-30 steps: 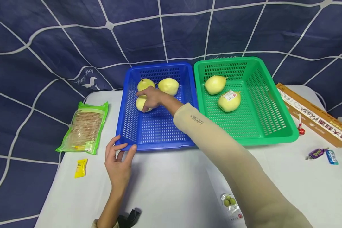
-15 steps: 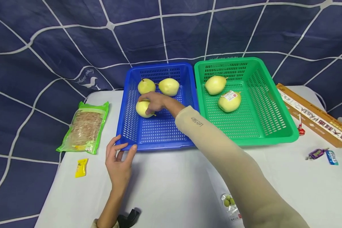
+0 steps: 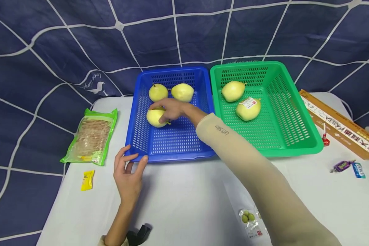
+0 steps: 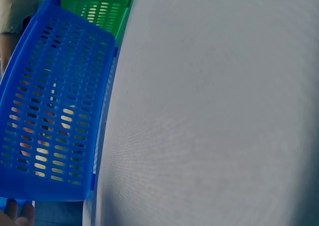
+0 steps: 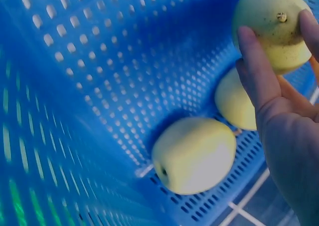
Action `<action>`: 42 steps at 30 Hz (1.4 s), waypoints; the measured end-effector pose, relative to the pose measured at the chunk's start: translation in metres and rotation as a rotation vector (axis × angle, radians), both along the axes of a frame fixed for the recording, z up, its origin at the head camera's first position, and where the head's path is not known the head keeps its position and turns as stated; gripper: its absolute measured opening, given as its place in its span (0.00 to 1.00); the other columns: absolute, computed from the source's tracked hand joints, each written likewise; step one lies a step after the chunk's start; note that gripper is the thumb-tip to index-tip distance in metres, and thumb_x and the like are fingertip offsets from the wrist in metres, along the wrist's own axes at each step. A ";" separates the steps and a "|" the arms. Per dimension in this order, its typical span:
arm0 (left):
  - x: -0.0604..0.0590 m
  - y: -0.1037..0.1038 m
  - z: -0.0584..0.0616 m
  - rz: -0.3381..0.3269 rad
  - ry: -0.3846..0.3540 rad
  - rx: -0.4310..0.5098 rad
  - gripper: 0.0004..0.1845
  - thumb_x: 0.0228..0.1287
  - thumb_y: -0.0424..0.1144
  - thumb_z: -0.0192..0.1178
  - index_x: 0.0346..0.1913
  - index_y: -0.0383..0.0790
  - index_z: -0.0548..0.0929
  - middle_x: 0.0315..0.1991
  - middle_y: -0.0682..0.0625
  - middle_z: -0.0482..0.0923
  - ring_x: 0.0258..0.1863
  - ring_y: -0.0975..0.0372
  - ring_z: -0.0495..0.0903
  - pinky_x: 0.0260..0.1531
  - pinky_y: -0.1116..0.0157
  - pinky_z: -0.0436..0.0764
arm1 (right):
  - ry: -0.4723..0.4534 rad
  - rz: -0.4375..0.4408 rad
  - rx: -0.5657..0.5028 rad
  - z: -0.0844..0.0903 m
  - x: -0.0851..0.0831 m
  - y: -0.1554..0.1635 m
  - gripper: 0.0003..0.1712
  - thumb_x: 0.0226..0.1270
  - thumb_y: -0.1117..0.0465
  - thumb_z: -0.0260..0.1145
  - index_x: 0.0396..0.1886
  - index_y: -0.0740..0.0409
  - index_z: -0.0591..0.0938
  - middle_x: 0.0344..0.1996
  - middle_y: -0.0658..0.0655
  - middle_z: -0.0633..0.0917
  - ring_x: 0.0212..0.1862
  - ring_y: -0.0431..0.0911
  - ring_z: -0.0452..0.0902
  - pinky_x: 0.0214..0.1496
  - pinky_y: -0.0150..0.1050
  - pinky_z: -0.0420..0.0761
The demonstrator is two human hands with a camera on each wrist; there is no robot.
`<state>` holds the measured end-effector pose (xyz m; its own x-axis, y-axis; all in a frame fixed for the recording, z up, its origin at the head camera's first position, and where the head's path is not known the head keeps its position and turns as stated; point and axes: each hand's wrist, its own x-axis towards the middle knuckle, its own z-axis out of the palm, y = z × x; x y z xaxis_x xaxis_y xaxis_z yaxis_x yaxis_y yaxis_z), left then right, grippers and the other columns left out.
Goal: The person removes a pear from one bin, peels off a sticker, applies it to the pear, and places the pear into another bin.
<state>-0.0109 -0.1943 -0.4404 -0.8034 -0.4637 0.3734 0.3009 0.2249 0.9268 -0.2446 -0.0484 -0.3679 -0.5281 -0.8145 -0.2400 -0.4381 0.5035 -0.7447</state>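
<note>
Right hand [image 3: 171, 108] grip curled round yellow-green pear [image 3: 155, 117] in blue perforated plastic basket [image 3: 141, 136], left hand [image 3: 127, 177] grip spread, touching basket's near rim.

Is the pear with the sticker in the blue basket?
No, the stickered pear lies in the green basket, beside another pear.
</note>
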 end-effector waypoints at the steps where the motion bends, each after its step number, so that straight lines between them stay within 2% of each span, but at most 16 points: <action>1: 0.000 0.000 0.000 -0.002 0.002 -0.001 0.12 0.51 0.17 0.69 0.37 0.17 0.78 0.61 0.37 0.69 0.61 0.47 0.68 0.52 0.71 0.78 | -0.032 -0.008 -0.025 0.003 0.001 0.003 0.35 0.66 0.67 0.67 0.72 0.53 0.70 0.66 0.54 0.72 0.54 0.48 0.74 0.56 0.40 0.77; 4: 0.000 0.001 0.001 -0.004 0.006 -0.003 0.12 0.51 0.16 0.69 0.37 0.17 0.78 0.60 0.37 0.69 0.61 0.47 0.68 0.52 0.70 0.78 | -0.114 -0.021 -0.112 0.013 0.006 0.013 0.34 0.66 0.68 0.67 0.71 0.52 0.71 0.58 0.56 0.74 0.43 0.50 0.77 0.45 0.43 0.83; 8: 0.001 0.001 0.001 -0.009 0.004 -0.002 0.11 0.51 0.16 0.68 0.37 0.17 0.78 0.60 0.38 0.69 0.61 0.47 0.68 0.53 0.69 0.78 | -0.103 0.008 -0.198 0.029 0.016 0.032 0.33 0.66 0.66 0.68 0.70 0.52 0.72 0.54 0.55 0.76 0.42 0.50 0.77 0.46 0.44 0.82; 12: 0.001 0.004 0.002 -0.018 0.004 0.005 0.11 0.51 0.16 0.68 0.37 0.17 0.78 0.61 0.38 0.69 0.61 0.46 0.68 0.53 0.68 0.79 | -0.023 0.063 -0.267 0.043 0.035 0.061 0.33 0.66 0.63 0.68 0.71 0.53 0.72 0.61 0.50 0.76 0.57 0.45 0.73 0.60 0.42 0.75; 15: 0.000 0.006 0.001 -0.031 0.004 0.003 0.11 0.51 0.16 0.68 0.38 0.17 0.78 0.61 0.38 0.68 0.61 0.46 0.68 0.52 0.69 0.79 | 0.011 0.088 -0.328 0.050 0.055 0.089 0.33 0.65 0.62 0.69 0.70 0.56 0.72 0.65 0.49 0.74 0.64 0.44 0.68 0.67 0.44 0.69; 17: 0.000 0.006 0.001 -0.034 0.004 0.000 0.11 0.52 0.17 0.68 0.38 0.18 0.78 0.61 0.37 0.68 0.61 0.46 0.68 0.52 0.70 0.79 | 0.003 0.091 -0.365 0.052 0.071 0.108 0.33 0.65 0.62 0.70 0.70 0.57 0.72 0.67 0.51 0.73 0.66 0.45 0.66 0.66 0.44 0.71; 20: 0.000 0.005 0.000 -0.023 0.003 -0.008 0.12 0.51 0.17 0.69 0.38 0.18 0.78 0.61 0.37 0.68 0.61 0.47 0.68 0.53 0.70 0.78 | -0.079 0.067 -0.396 0.054 0.095 0.132 0.33 0.65 0.64 0.70 0.69 0.57 0.73 0.69 0.51 0.70 0.70 0.45 0.61 0.59 0.43 0.79; 23: 0.000 0.004 0.000 -0.016 0.001 -0.010 0.12 0.52 0.17 0.68 0.38 0.18 0.78 0.61 0.37 0.68 0.61 0.47 0.68 0.53 0.70 0.78 | -0.144 0.037 -0.380 0.054 0.120 0.153 0.32 0.66 0.63 0.69 0.69 0.52 0.73 0.72 0.49 0.65 0.72 0.45 0.57 0.53 0.41 0.82; 27: 0.000 0.003 0.000 -0.008 0.013 -0.004 0.12 0.51 0.16 0.68 0.38 0.17 0.77 0.61 0.37 0.69 0.60 0.47 0.69 0.50 0.70 0.79 | -0.163 0.042 -0.344 0.046 0.147 0.171 0.31 0.67 0.62 0.69 0.69 0.46 0.74 0.72 0.49 0.63 0.70 0.48 0.60 0.56 0.39 0.81; 29: -0.001 0.003 0.000 0.002 0.022 -0.001 0.12 0.51 0.16 0.68 0.37 0.16 0.77 0.61 0.37 0.69 0.60 0.47 0.69 0.50 0.71 0.79 | -0.167 0.072 -0.354 0.039 0.159 0.176 0.32 0.67 0.63 0.69 0.69 0.47 0.73 0.72 0.51 0.63 0.69 0.51 0.63 0.56 0.38 0.81; 32: -0.001 0.002 0.000 0.014 0.027 0.008 0.12 0.51 0.16 0.68 0.37 0.16 0.76 0.61 0.36 0.68 0.60 0.47 0.69 0.50 0.71 0.79 | -0.180 0.126 -0.379 0.026 0.174 0.182 0.32 0.66 0.63 0.69 0.70 0.47 0.73 0.71 0.50 0.65 0.68 0.50 0.64 0.55 0.39 0.81; 36: -0.002 0.003 0.000 0.017 0.022 0.018 0.12 0.51 0.16 0.68 0.38 0.16 0.76 0.62 0.37 0.68 0.61 0.46 0.69 0.52 0.70 0.79 | -0.232 0.168 -0.406 0.006 0.187 0.186 0.31 0.67 0.62 0.68 0.70 0.49 0.72 0.71 0.53 0.65 0.69 0.50 0.64 0.53 0.40 0.82; 42: -0.001 0.003 -0.001 0.011 0.014 0.025 0.12 0.52 0.17 0.68 0.38 0.15 0.76 0.62 0.37 0.68 0.62 0.46 0.68 0.52 0.70 0.79 | -0.325 0.140 -0.393 -0.028 0.197 0.188 0.30 0.68 0.60 0.67 0.69 0.50 0.73 0.72 0.56 0.65 0.71 0.53 0.61 0.52 0.41 0.83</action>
